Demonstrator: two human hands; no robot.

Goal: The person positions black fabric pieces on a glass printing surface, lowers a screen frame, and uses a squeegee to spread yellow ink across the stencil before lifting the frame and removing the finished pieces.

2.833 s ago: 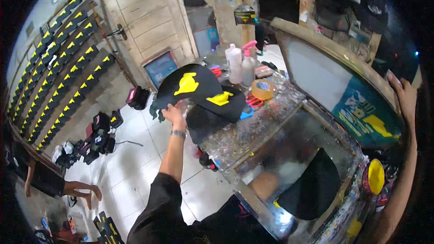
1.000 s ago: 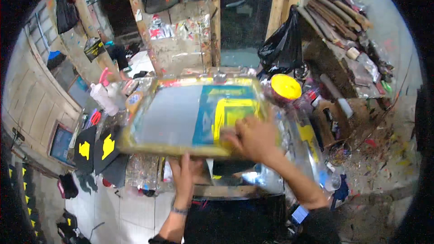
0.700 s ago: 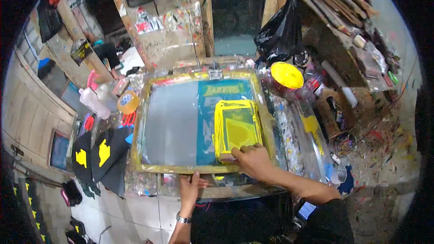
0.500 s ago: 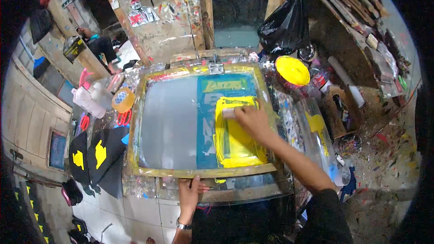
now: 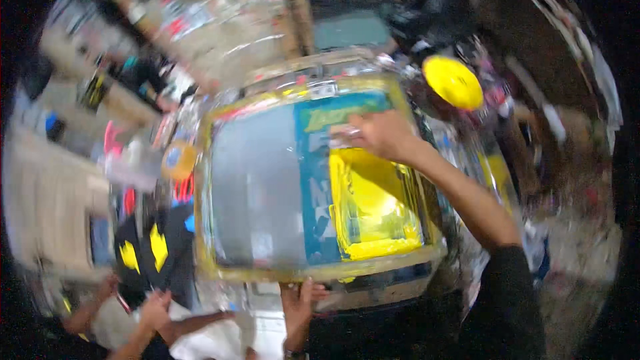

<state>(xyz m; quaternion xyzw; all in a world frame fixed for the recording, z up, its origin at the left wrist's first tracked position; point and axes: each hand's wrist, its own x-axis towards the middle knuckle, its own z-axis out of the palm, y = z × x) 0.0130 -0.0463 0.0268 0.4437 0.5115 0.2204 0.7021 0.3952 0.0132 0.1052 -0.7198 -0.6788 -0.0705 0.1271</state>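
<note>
yellow frame (image 5: 267, 273), long axis l-r, l grip (image 5: 303, 297) splayed against it, r grip (image 5: 383, 136) tight on squeegee (image 5: 343, 136)

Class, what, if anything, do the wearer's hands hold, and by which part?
Right hand: a pale, squeegee-like block, gripped right of its exposed left end. Left hand: at the near edge of a yellow-stained rectangular frame; grip unclear.

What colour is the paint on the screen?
Bright yellow. The paint makes a patch on the right half of the screen, best seen in the head view.
</note>
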